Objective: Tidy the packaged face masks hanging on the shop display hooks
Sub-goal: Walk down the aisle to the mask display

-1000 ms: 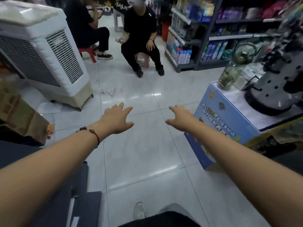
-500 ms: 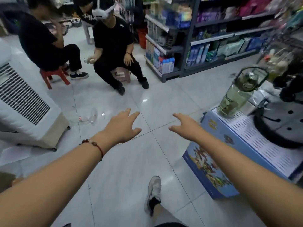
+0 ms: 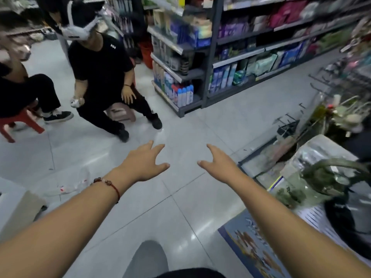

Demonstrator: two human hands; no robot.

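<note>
Grey tiled floor (image 3: pixel 104 157) lies beneath the left hand (image 3: pixel 143 164) and right hand (image 3: pixel 218 165), both outstretched, fingers spread, grasping nothing.

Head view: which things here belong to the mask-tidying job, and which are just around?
Job:
left hand, open, empty
right hand, open, empty
display hooks, blurred; no masks discernible

Just around:
red stool
blue box
stocked shelves
</note>
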